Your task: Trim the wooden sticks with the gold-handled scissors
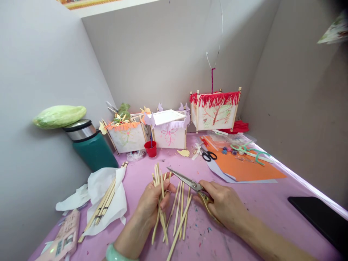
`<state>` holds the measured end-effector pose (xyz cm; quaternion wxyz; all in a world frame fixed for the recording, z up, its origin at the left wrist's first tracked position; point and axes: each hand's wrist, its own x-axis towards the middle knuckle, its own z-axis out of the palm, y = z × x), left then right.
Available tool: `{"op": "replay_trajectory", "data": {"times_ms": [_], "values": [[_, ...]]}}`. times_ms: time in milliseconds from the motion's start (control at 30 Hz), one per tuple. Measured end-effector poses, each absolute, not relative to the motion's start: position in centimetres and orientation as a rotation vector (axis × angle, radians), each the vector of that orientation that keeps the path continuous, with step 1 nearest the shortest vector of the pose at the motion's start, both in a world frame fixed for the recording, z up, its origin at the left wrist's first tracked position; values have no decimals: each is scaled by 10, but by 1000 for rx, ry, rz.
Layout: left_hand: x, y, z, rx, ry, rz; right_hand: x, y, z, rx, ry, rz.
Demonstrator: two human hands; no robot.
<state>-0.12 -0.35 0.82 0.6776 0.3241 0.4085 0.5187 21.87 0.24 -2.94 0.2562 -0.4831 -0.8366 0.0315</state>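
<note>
My left hand [156, 199] is closed around a bundle of thin wooden sticks [162, 217], which stand roughly upright and fan out at their lower ends. In my right hand [220, 203] is a pair of scissors [187, 181] with gold-coloured handles. Its blades point up and left, and the tip is close to the upper ends of the held sticks. Several loose sticks [180, 214] lie on the purple tabletop [212, 239] just right of my left hand. Whether the blades touch any stick, I cannot tell.
Decorated paper boxes with stick frames [170, 137] line the back wall. A green bottle [94, 148] with a long green vegetable [59, 116] on top leans at left. Black-handled scissors [209, 156] lie near orange paper [244, 168]. A black phone-like slab [320, 217] lies at right.
</note>
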Motion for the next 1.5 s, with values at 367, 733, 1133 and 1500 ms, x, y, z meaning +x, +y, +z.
{"op": "replay_trajectory", "data": {"times_ms": [367,733,1133,1500], "values": [[2,-1,3,695,1009,1172,220,2,-26,-1309,-2293,-93],[1,-3,4,722,947,1168,219,2,-29,-1359,-2310,-56],[0,-3,6,715,892,1182,218,4,-27,-1345,-2315,56],[-2,-3,6,712,889,1122,219,2,-29,-1361,-2316,69]]}}
